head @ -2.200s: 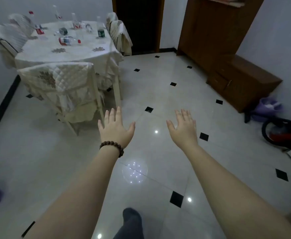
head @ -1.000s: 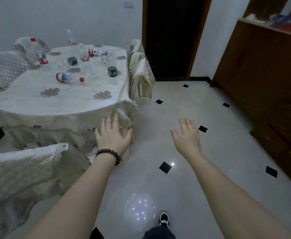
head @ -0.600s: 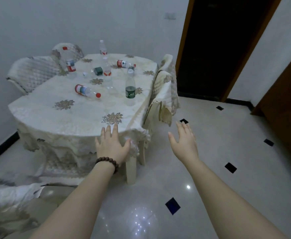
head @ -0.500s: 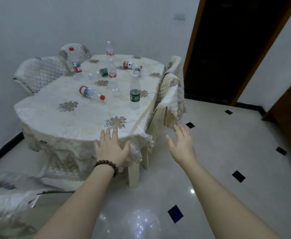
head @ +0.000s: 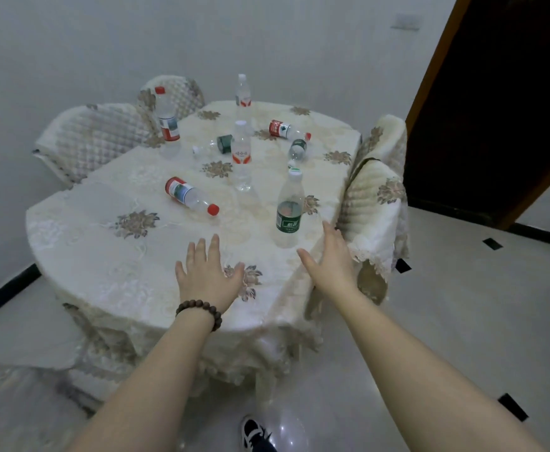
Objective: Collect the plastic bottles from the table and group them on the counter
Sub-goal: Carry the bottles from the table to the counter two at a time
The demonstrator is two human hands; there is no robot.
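Observation:
Several clear plastic bottles stand or lie on a round table (head: 97, 252) under a cream embroidered cloth. Nearest is an upright green-label bottle (head: 289, 210). A red-capped bottle (head: 190, 197) lies on its side left of it. Behind stand an orange-label bottle (head: 242, 156), a second one (head: 243, 94) at the far edge, and a red-capped bottle (head: 167, 123) at the left. My left hand (head: 206, 275) hovers flat over the near table edge, fingers spread, holding nothing. My right hand (head: 330, 256) is stretched out just below and right of the green-label bottle, apart from it.
More bottles (head: 288, 129) lie toppled at the table's far side. Quilted chairs stand at the right (head: 376, 190) and back left (head: 90, 135) of the table. A dark doorway (head: 495, 102) opens at the right. The counter is out of view.
I have walked up to the table. Both hands, held flat throughout, now reach over its near edge, and my right hand has come close to the green-label bottle.

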